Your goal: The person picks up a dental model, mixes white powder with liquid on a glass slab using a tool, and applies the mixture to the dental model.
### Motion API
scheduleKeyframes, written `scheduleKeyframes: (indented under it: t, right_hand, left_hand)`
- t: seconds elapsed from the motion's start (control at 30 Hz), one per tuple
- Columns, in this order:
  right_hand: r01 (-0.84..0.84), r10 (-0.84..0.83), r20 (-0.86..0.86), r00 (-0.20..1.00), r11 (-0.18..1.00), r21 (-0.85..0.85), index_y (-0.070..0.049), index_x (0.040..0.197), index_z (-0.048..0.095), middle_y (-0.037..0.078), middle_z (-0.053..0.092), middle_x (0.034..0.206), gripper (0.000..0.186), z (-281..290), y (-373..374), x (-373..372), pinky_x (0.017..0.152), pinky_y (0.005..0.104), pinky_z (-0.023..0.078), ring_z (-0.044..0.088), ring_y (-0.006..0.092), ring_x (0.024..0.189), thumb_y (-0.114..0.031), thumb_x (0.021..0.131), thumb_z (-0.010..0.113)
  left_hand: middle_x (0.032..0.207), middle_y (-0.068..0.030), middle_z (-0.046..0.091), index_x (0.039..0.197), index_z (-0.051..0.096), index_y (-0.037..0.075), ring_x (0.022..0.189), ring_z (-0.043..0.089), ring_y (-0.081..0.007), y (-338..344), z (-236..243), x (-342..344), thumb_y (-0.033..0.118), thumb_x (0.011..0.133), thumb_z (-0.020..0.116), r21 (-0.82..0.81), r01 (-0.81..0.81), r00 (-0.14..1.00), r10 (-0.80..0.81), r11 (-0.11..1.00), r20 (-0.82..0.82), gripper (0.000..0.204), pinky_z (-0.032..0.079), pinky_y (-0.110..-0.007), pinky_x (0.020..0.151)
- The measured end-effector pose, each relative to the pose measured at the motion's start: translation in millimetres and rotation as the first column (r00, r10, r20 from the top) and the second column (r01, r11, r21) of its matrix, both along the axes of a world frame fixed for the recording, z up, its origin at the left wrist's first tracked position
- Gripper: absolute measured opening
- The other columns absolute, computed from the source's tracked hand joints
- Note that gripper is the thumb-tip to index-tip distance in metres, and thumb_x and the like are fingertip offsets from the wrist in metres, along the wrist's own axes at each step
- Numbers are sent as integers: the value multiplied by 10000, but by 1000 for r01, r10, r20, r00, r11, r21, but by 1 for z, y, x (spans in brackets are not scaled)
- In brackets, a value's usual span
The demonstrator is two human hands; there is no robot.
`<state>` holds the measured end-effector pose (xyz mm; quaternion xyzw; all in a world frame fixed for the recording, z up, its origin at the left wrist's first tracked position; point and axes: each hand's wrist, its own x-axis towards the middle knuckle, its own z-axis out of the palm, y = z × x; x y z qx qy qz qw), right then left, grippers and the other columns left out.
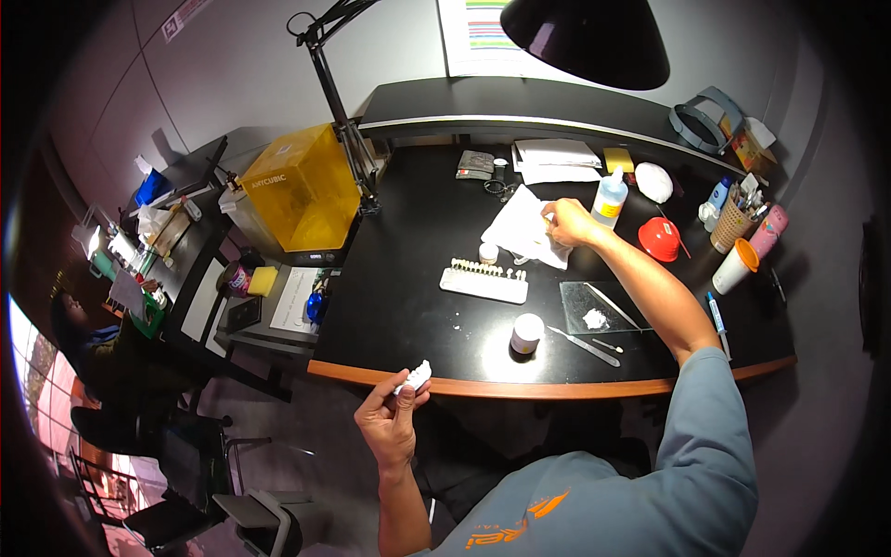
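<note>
In front of the table's near edge my left hand point(388, 429) pinches a small white dental cast point(417, 378) between thumb and fingers. My right hand point(572, 223) reaches across the table, its fingers drawn together against a crumpled white cloth point(516, 226); what lies between the fingertips is too small to tell. Left of the right forearm is a dark glass slab point(577, 299) bearing a heap of white powder point(595, 319) and a thin stick point(608, 302). A metal spatula point(587, 347) and a white-lidded jar point(526, 334) are near the front edge. A tooth shade guide point(484, 284) rests mid-table.
A clear bottle point(609, 197) and a red bowl point(659, 239) stand beyond my right forearm. Farther right are a white-and-orange cup point(737, 266) and a syringe point(717, 325). A black lamp point(589, 42) hangs overhead. A yellow box point(306, 190) is at the left.
</note>
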<state>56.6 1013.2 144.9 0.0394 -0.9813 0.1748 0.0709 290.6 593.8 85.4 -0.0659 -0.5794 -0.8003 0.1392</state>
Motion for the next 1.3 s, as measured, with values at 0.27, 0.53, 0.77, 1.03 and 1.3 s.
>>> scheduleKeyframes:
  t: [0.27,0.53,0.77,1.03,1.3]
  right_hand:
    - [110,-113,-144,983,994,-24,34,997,727,239,776,903,156,-27,3,-20,813,457,612,791,368,903,-36,865,682]
    - [45,-73,-250,965,992,-118,9,951,660,180,716,844,103,-1,19,-2,769,436,564,724,301,808,-75,919,710]
    - [-191,55,-328,943,897,-399,-40,1030,561,25,621,815,129,39,-1,43,646,277,500,596,89,713,-118,1079,653]
    - [-386,308,-232,922,707,-592,13,1027,656,48,709,832,131,82,-120,156,672,279,581,694,86,749,-97,1048,725]
    - [-353,334,-188,924,552,-755,37,1008,671,123,741,889,210,28,-192,185,719,329,614,753,174,817,-138,1005,786]
  left_hand:
    - [1084,-203,778,1204,719,-102,975,802,-258,-13,4,1,4,1025,733,-102,-93,995,91,990,-29,208,690,-314,860]
    - [1092,-183,778,1247,699,-97,985,799,-238,-17,3,-3,16,1019,746,-101,-72,997,70,992,-16,259,694,-299,848]
    - [1116,-206,776,1188,713,-94,985,803,-260,-9,4,-9,17,1017,748,-112,-5,1000,5,994,-1,206,694,-316,868]
    - [1105,-234,766,1216,706,-109,977,802,-272,13,18,-29,29,1039,722,-35,104,993,-103,994,53,225,687,-311,872]
    - [1151,-201,749,1256,685,-127,1004,765,-215,17,17,-35,110,1042,747,1,185,983,-185,983,-21,325,630,-315,939]
